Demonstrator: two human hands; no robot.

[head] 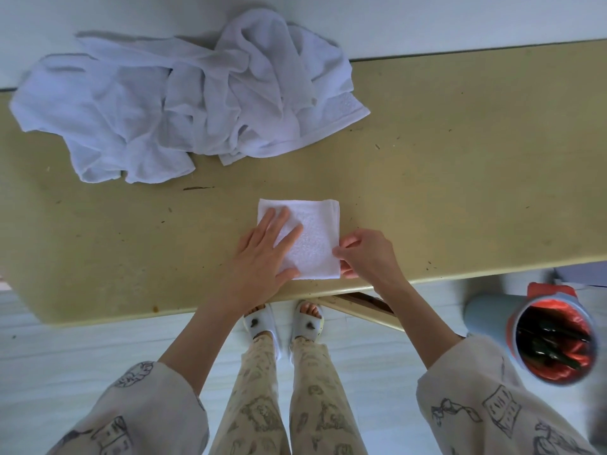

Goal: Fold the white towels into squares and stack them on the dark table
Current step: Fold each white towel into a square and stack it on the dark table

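The folded towel (307, 239) is lying as a small white square on the table (460, 178), close to the near edge, its near side running roughly parallel to that edge. It is being pressed flat by the left hand (262, 254), fingers straight and spread over its left half, thumb along the near edge. Its right edge is being pinched by the right hand (364, 254), fingers curled at the near right corner. Bare tabletop is lying open to the right of the towel and to its left. At the far left, well apart, a pile of unfolded towels (184, 103) is lying crumpled, reaching the table's far edge against a pale wall (460, 18). The tabletop is showing as yellowish and scuffed, with small dark specks. Below the near edge, 2 slippered feet (282, 320) are standing on pale flooring (65, 349). A bin (555, 343) with a red liner is sitting on the floor at right.
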